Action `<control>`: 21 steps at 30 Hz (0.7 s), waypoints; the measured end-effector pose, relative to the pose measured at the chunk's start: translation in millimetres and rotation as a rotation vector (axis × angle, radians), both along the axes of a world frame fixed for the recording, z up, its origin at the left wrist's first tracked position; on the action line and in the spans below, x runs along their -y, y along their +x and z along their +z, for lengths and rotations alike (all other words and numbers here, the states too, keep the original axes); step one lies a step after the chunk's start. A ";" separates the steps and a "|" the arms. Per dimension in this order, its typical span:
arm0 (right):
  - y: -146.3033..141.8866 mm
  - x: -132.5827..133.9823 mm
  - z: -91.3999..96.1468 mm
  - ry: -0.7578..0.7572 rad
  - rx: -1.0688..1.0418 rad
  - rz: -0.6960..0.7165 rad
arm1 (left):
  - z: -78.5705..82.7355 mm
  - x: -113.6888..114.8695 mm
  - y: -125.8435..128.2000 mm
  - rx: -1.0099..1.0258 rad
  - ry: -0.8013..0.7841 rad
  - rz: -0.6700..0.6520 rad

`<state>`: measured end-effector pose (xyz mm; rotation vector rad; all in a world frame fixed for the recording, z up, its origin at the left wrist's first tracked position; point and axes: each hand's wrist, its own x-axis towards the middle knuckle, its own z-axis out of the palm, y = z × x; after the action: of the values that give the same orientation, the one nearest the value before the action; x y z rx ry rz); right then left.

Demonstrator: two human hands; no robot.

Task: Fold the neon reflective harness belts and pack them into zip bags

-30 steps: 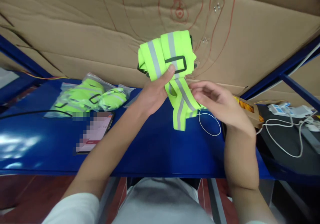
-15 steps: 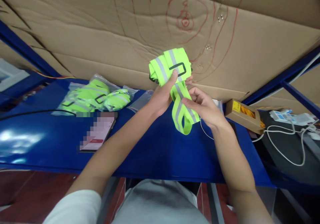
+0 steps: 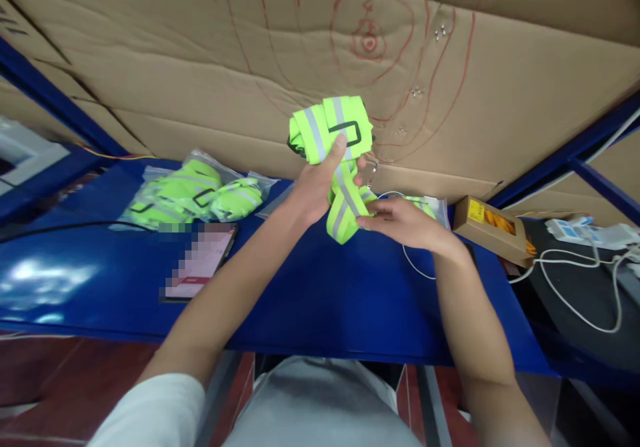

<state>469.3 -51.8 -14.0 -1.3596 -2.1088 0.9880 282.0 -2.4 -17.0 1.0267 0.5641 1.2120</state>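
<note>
A neon-yellow reflective strap (image 3: 314,130) with grey stripes and a black rectangular buckle (image 3: 353,133) is folded into a bundle above the table. My left hand (image 3: 323,184) grips it from below, thumb on the front, the other fingers partly hidden behind. A loose end of the strap hangs in a loop below that hand. My right hand (image 3: 400,220) is closed on this hanging end, pinching it between thumb and fingers. A small metallic or clear piece shows near the left fingertips; its kind is unclear.
Clear bags of folded yellow straps (image 3: 187,194) lie on the blue table (image 3: 320,294) at left, near a phone-like screen (image 3: 203,260). At right are another bag (image 3: 437,208), an open cardboard box (image 3: 493,230) and white cables (image 3: 575,317). Behind stands a cardboard wall (image 3: 200,67).
The bundle and my left hand have shifted slightly left. My right hand has turned and drawn the loose end up, so the hanging loop is shorter. A bag at right is more exposed.
</note>
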 end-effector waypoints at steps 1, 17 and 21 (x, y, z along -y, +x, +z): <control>5.6 1.5 5.5 0.003 -0.050 0.002 | -1.3 0.7 0.6 -0.008 0.003 -0.025; 6.3 7.3 9.8 0.642 -0.422 -0.247 | -38.8 17.5 30.3 0.101 -0.175 -0.752; 17.5 8.4 12.6 0.821 -0.259 -0.184 | -28.8 25.2 24.1 -0.006 -0.142 -0.768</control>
<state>486.8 -60.2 -1.4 -0.9110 -1.8219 0.1494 306.1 -27.6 -45.8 0.9896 0.2103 0.4820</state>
